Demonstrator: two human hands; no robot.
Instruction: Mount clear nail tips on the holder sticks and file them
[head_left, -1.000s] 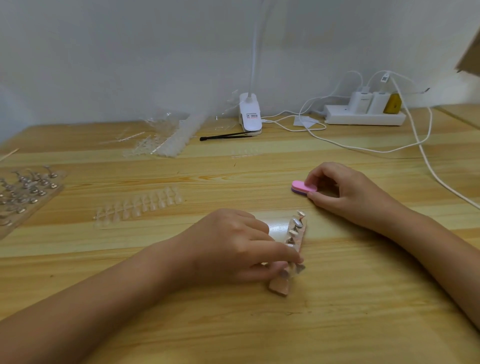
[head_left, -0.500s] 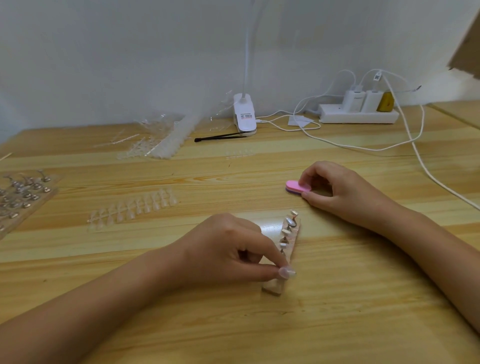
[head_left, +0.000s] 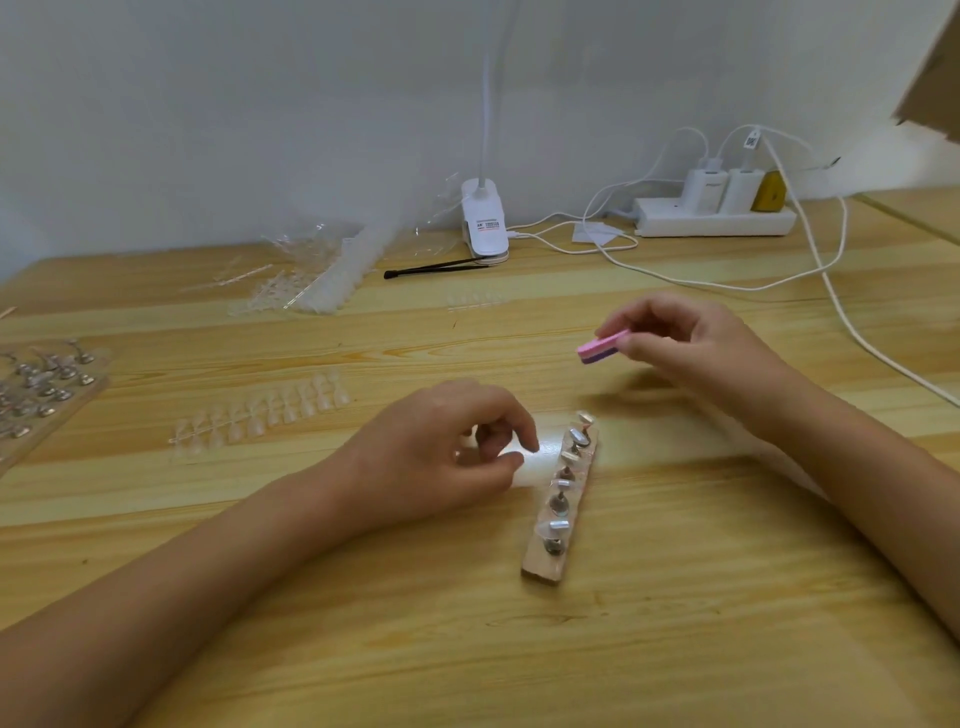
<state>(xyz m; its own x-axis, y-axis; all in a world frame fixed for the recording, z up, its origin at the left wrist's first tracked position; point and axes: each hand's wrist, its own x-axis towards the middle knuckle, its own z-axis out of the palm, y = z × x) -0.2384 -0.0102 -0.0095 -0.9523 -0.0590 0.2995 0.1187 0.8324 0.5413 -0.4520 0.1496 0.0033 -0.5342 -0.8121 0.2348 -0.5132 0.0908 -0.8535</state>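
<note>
Clear nail tips (head_left: 555, 526) are noted mounted on small metal holder sticks (head_left: 555, 545), set in a row along a narrow pale wooden base strip (head_left: 540, 569). The strip lies mid-table on the light wooden table (head_left: 675, 623), angled away to the right.

The left hand (head_left: 436, 457) is placed just left of the strip, apart from it. Its fingers are loosely curled and nothing is seen held.

The right hand (head_left: 691, 343) is raised beyond the strip's far end. A pink-and-purple file block (head_left: 602, 347) is pinched between its thumb and fingers, clear of the table.

Surroundings:
- A flat row of loose clear nail tips (head_left: 260, 415) is laid left of the left hand.
- A tray of further metal holders (head_left: 41, 384) is seen at the left edge.
- Crumpled clear plastic packaging (head_left: 322, 280), a white clip lamp (head_left: 484, 223) and a thin black tool (head_left: 431, 267) are grouped by the wall.
- A white power strip (head_left: 717, 221) is set far right, with white cables (head_left: 831, 291) trailed across the table behind the right hand.
</note>
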